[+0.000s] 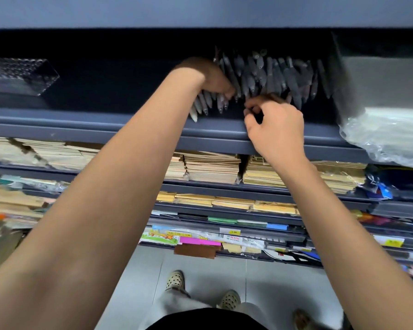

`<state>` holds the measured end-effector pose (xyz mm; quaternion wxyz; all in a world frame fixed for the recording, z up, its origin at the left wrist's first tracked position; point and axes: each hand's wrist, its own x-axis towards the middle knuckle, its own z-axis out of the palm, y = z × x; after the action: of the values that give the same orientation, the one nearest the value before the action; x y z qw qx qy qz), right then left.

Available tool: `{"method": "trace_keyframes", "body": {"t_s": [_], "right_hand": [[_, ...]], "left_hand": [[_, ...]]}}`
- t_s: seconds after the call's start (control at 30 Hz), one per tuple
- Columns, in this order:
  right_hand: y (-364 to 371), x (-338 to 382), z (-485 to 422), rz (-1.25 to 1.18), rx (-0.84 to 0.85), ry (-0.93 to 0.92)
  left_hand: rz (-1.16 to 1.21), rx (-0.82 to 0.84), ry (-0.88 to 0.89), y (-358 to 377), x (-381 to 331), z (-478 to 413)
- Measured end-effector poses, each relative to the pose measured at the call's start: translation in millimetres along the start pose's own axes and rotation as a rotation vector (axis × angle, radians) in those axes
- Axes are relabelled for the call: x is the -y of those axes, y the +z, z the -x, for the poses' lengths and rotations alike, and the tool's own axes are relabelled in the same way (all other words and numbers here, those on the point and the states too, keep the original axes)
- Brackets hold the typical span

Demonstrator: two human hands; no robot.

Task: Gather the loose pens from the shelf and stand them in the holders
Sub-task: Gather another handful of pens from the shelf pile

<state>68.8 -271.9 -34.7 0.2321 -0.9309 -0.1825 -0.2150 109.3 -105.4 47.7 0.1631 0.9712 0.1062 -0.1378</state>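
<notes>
Jutting below the left hand [210, 78] grip: pens [202, 103].

The left forearm [110, 186] and right forearm [339, 217] are showing bare from the left hand [210, 77] and right hand [277, 129] back to the frame edge. Below the grip, a black top [208, 321] is covering the torso. Light grey trousers [174, 303] are hanging loose over 2 cream clog-style shoes [175, 279], each perforated with dark round holes.
</notes>
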Motion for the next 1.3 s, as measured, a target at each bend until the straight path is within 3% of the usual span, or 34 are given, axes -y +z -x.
{"method": "trace_keyframes", "body": {"t_s": [0.27,0.43,0.9,1.03,1.1,1.3], "right_hand": [[-1.3,0.3,1.6,-0.056,-0.028,0.009],[-3.6,1.3,1.3,-0.087,-0.026,0.01],[-8.3,12.6,0.1,-0.094,-0.029,0.049],[-17.1,33.6,-16.2,-0.156,0.001,0.005],[-17.8,45.5,-37.3,-0.183,-0.011,-0.007],[4.8,57.5,-101.7,-0.109,0.157,-0.007]], "left_hand": [[-0.147,0.121,-0.073,-8.2,-7.9,9.5],[-0.226,-0.062,-0.088,-10.5,15.1,3.3],[-0.278,-0.094,-0.051,-21.6,78.4,4.4],[-0.057,-0.029,-0.019,-10.5,91.4,-3.7],[-0.061,-0.013,0.004,-2.3,91.9,-11.4],[-0.273,-0.289,0.132,23.5,95.5,-7.5]]}}
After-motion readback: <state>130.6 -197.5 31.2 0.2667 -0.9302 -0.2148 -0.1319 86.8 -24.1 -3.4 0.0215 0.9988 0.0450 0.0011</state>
